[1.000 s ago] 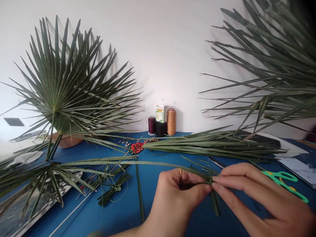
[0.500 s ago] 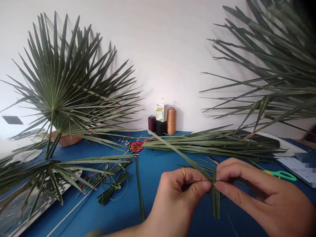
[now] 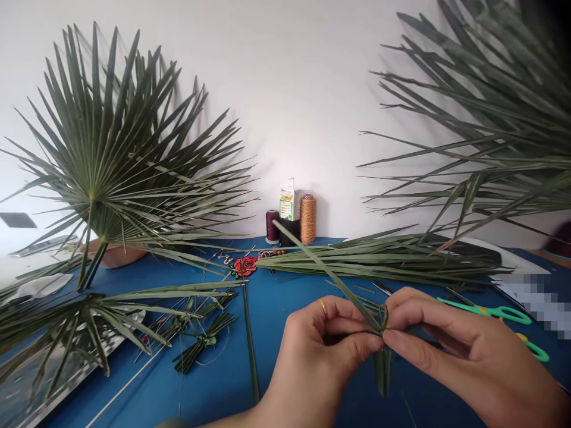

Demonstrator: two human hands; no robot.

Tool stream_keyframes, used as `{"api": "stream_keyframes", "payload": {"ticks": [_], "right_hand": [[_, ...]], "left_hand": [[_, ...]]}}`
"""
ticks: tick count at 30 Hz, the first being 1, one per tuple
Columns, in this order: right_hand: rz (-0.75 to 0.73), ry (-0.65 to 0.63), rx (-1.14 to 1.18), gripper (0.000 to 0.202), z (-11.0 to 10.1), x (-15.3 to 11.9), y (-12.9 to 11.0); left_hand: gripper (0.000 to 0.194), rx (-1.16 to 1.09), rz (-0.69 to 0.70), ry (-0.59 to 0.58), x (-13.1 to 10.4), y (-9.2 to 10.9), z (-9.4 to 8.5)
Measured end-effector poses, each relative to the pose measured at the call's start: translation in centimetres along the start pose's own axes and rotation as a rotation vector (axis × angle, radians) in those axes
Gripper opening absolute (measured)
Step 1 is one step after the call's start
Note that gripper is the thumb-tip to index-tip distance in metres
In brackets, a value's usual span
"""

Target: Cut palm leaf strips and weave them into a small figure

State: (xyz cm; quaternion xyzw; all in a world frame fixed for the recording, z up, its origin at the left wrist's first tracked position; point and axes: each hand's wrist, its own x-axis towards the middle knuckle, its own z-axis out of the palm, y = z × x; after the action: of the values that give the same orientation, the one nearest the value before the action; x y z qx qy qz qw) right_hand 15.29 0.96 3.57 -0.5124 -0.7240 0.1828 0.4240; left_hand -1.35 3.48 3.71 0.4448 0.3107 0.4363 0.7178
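Note:
Between my two hands is a folded palm leaf strip, with a small knot-like crossing at the fingertips. One long end runs up and to the left, while folded green ends hang below. My left hand, with a ring on one finger, pinches the crossing from the left between thumb and fingers. From the right, my right hand pinches the same spot with thumb and forefinger. The exact fold under the fingertips is hidden. Beyond my right hand lie green-handled scissors, partly covered by it.
A bundle of cut palm strips lies behind my hands. Large fan palm leaves stand at left, others at right. Thread spools and a carton stand by the wall. A red rose patch and small tied leaf pieces lie left.
Both hands still pinch the strip, shifted very slightly left. Its hanging ends have turned and moved a little left. More of the scissors shows beyond my right hand.

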Motion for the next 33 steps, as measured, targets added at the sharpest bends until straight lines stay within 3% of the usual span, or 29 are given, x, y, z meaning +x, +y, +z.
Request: {"api": "stream_keyframes", "payload": {"ticks": [8, 13, 18, 21, 23, 26, 29, 33], "right_hand": [[-0.002, 0.133, 0.118, 0.015, 1.4, -0.5, -0.4], [0.061, 0.096, 0.201, 0.016, 1.7, -0.9, -0.6], [0.109, -0.051, 0.263, 0.019, 0.3, -0.2, 0.1], [-0.059, 0.059, 0.084, 0.014, -0.7, 0.4, 0.8], [-0.251, 0.117, -0.124, 0.024, -1.2, 0.5, 1.0], [-0.460, -0.031, -0.264, 0.036, -1.4, 0.5, 0.7], [-0.489, -0.113, -0.214, 0.031, -1.7, 0.6, 0.2], [-0.427, -0.145, -0.085, 0.025, -2.2, 0.8, -0.1]], "left_hand": [[0.028, 0.016, 0.021, -0.027, -0.1, 0.2, 0.0], [0.035, 0.002, -0.036, -0.014, 0.0, 0.2, 0.0], [0.033, -0.002, -0.040, -0.053, 0.1, 0.4, -0.2], [0.030, 0.002, -0.095, -0.148, -0.1, 0.7, -0.1], [0.029, -0.002, -0.145, -0.228, -0.2, 0.8, -0.1], [0.037, -0.038, -0.173, -0.256, -0.3, 0.4, -0.1], [0.045, -0.093, -0.131, -0.257, 0.0, -0.6, -0.3], [0.047, -0.168, -0.038, -0.354, 0.3, -1.3, -0.5]]}}
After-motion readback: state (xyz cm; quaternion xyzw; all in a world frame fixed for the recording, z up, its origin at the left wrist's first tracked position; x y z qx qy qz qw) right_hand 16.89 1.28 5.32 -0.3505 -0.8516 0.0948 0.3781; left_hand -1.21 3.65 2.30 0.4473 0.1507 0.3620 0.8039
